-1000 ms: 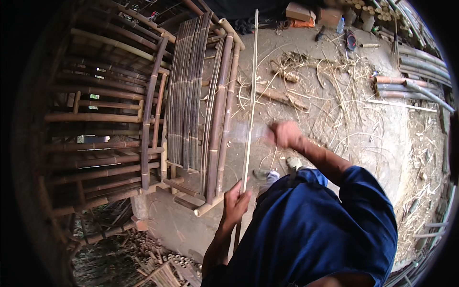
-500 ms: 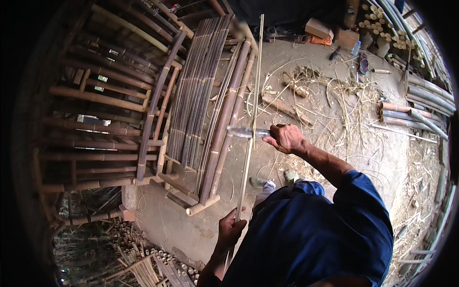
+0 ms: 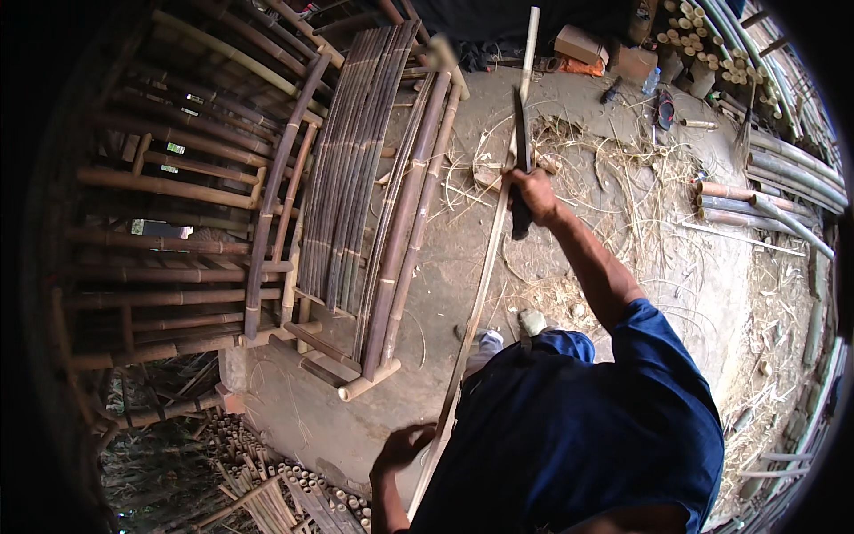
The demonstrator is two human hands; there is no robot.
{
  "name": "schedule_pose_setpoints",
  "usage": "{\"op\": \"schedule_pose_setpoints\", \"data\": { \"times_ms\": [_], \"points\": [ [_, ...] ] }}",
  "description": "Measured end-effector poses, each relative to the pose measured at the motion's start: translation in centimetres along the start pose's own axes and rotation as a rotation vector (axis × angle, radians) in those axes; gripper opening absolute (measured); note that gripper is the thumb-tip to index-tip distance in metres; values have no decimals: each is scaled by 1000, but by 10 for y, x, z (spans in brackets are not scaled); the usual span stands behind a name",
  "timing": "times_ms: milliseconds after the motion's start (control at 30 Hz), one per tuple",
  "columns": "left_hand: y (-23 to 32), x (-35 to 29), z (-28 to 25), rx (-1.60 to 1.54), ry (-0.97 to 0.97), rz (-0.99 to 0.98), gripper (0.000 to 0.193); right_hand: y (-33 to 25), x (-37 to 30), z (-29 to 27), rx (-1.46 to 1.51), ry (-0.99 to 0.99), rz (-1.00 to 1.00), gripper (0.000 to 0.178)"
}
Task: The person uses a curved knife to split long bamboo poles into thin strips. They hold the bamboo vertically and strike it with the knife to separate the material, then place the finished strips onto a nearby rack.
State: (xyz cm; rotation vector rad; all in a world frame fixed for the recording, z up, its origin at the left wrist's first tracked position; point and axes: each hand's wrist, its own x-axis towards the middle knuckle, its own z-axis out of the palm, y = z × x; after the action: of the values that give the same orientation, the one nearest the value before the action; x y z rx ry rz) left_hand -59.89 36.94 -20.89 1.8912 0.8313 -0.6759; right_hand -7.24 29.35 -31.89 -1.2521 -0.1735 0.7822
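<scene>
Ahead, a brown cardboard box [image 3: 580, 43] is sitting; right fingers [image 3: 534, 185] are gripping a dark knife [image 3: 522, 129], left fingers [image 3: 415, 433] half-curled beside pale bamboo [image 3: 487, 276].

The long, narrow strip [image 3: 481, 295] before me is pale, straight and slender, like split bamboo. It slants from the far end, slightly right, down to the near left, close along my body. My knife [image 3: 521, 132] has a dark, slim blade pointing far, its dark handle gripped in my right hand [image 3: 535, 196]. From where I look, the blade crosses over the strip's far part at a shallow angle; whether they touch, I can't tell.
</scene>
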Motion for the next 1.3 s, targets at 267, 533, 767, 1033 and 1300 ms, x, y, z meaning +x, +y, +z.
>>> {"op": "schedule_pose_setpoints", "data": {
  "times_ms": [267, 533, 767, 1033, 1300],
  "points": [
    [166, 203, -34, -814, 244, 455, 44, -3, -67, 87, -699, -315, -188, 59],
    [143, 172, -15, -516, 391, 435, 27, 17, -27, 12, -1533, -71, -286, 72],
    [134, 100, -5, -602, 246, 413, 20, -2, 4, -36, -1442, 121, -564, 76],
    [93, 55, 1, -638, 179, 293, 30, 7, 10, -50, -1424, 181, -554, 61],
    [57, -28, -5, -707, 115, 57, 40, -34, 33, -110, -1530, 410, -417, 45]
  ]
}}
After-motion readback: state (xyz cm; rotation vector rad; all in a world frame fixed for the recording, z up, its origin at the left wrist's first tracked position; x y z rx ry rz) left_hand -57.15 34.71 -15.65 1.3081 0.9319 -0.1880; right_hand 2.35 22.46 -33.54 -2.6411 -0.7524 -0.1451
